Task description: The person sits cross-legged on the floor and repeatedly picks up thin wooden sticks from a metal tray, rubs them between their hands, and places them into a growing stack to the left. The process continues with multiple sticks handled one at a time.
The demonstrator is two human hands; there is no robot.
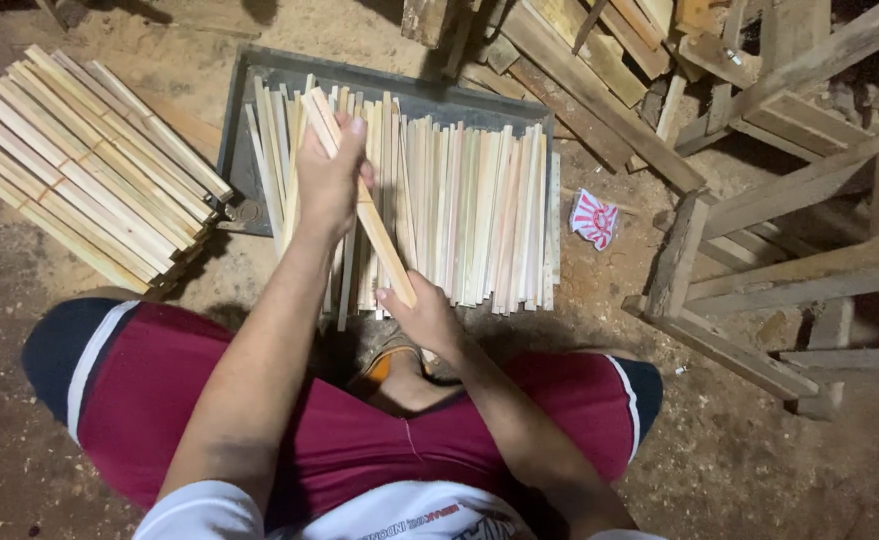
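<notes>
Sticks (359,190) slant from our left hand (327,180), gripped tight up top, down to our right hand (424,318), pinching the low end.

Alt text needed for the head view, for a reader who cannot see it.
A seated person's left hand and right hand grip the two ends of a few thin wooden slats over a dark tray filled with slats. A tied bundle of slats lies to the left, scrap timber to the right.
</notes>
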